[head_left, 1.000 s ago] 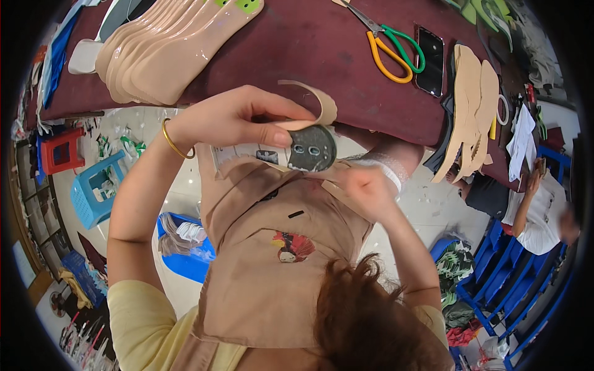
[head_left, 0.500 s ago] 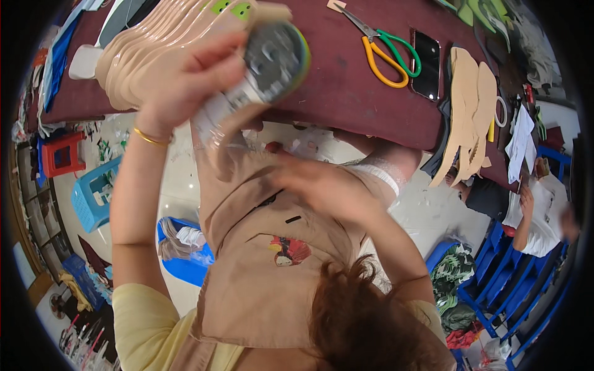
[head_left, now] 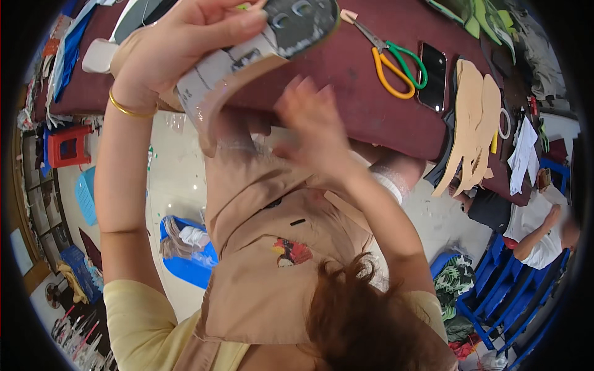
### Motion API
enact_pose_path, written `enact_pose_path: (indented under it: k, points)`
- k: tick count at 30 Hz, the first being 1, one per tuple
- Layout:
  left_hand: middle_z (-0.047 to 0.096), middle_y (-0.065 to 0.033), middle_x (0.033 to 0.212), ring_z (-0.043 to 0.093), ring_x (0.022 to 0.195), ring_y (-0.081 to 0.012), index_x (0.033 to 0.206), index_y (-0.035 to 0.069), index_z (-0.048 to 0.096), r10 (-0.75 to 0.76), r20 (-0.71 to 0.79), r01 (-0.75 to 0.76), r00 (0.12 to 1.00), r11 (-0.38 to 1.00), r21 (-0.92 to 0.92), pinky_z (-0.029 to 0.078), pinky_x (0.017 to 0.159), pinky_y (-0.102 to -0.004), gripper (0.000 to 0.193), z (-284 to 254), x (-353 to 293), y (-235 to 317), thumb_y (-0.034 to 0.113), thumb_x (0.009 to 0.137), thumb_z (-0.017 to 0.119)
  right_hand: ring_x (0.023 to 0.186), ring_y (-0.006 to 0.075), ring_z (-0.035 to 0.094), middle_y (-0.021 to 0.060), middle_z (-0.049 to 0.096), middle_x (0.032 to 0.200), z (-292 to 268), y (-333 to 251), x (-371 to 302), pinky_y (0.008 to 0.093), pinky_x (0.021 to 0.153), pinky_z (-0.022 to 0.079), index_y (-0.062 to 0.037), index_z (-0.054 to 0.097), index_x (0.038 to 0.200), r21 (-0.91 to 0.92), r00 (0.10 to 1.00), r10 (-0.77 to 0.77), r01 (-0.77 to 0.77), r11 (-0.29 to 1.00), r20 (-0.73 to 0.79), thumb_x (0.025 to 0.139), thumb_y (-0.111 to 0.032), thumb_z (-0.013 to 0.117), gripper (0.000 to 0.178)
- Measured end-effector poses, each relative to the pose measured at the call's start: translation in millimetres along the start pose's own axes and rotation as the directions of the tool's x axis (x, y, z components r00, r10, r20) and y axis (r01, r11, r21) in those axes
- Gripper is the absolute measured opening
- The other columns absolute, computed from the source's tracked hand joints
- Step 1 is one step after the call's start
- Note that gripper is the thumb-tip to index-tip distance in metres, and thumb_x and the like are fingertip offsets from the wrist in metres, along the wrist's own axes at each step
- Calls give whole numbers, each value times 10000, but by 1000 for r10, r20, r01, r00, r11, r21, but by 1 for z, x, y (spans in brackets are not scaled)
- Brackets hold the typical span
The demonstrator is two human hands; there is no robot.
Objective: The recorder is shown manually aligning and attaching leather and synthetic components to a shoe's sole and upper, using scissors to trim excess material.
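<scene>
My left hand (head_left: 185, 46) is raised over the near left of the table, its thumb and fingers closed on an insole (head_left: 247, 59). This sole-shaped piece has a dark, printed rounded end, a whitish middle and a glossy beige edge, and it hangs tilted toward my lap. My right hand (head_left: 312, 120) is in front of the table edge, to the right of the insole and apart from it. It is blurred, with its fingers stretched out and nothing visible in them. Most of the stack of beige insoles is hidden behind my left hand.
Scissors (head_left: 390, 68) with orange and green handles lie on the dark red table (head_left: 359, 114), beside a black phone (head_left: 432, 77). Beige cut pieces (head_left: 473, 117) hang over the right edge. A red stool (head_left: 69, 148) stands left; another person (head_left: 538, 222) sits at right.
My left hand has moved up and left with the insole, now covering the stack. My right hand has risen from my lap toward the table edge, fingers stretched out.
</scene>
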State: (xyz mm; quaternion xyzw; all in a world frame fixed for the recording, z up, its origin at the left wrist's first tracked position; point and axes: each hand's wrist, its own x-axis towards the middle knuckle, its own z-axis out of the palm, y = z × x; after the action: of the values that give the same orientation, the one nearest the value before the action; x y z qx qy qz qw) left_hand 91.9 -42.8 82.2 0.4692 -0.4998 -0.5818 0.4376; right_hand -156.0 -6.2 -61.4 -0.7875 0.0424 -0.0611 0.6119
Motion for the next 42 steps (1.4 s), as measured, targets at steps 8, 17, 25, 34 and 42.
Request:
enact_pose_path:
  k: [8,17,25,34,42]
  points:
    - [617,-11,997,518,876,-51,1274,7,521,-49,133,-9,990,912,410,444,764,-199,427,45,41,29,163,894,635,1063,259,595,142,619,1126,-13,2,-28,386,876,467,-61,672,1034,-422,979,12,-98,901,-202,801,-200,693,273]
    - [677,-103,825,653,766,-275,1103,132,645,59,354,-358,933,81,930,508,697,-368,311,100,66,-52,152,793,627,812,193,638,110,640,940,-83,-78,-46,267,718,498,-7,638,1035,142,566,-56,299,944,-823,810,-37,645,227]
    - [631,-67,753,643,767,-258,891,142,666,163,314,-344,935,211,915,511,653,-386,179,88,73,-94,290,842,578,971,262,574,137,626,1007,-160,-27,-30,334,877,439,-23,592,1151,-417,878,306,-450,789,-369,698,-232,775,531]
    - [608,-59,871,604,833,-277,944,98,652,-20,370,-348,929,294,890,494,708,-391,306,88,85,-89,366,919,507,583,42,466,-41,543,680,-175,-21,-88,197,537,364,-54,616,1024,145,656,497,-514,845,-568,843,-227,686,260]
    - [640,-96,742,635,748,-300,787,78,655,-78,487,-466,870,198,862,507,655,-408,416,84,94,-78,473,869,552,567,18,475,-48,524,660,-171,-31,-102,165,469,359,-85,569,919,273,629,492,-416,867,-603,865,-216,671,174]
